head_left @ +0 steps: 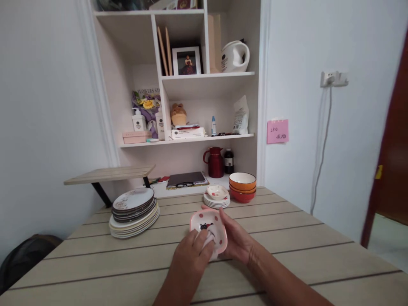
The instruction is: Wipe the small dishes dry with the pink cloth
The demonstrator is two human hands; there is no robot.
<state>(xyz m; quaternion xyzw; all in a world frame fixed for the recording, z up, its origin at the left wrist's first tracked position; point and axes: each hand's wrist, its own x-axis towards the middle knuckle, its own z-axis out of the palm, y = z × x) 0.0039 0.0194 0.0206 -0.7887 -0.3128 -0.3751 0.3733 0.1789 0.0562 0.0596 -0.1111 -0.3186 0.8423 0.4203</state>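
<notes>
My right hand (239,239) grips a small square bowl (195,219) by its right side, with the thumb at the rim and fingers behind. The bowl is white inside with pink spots, a pink rim and a black cat picture. It is tilted toward me above the table. My left hand (195,253) is closed on a crumpled white cloth (216,236), which presses against the inside of the bowl. Just beyond stands a short stack of small white plates (216,203), with a small patterned dish (217,192) on top.
At the left is a tall stack of plates (134,212) beside a raised wooden stand (110,174). Stacked orange and red bowls (242,187) stand at the back right. Behind the slatted table (287,250) are a red jug (216,162), a dark bottle (228,161) and a dark folder (187,179).
</notes>
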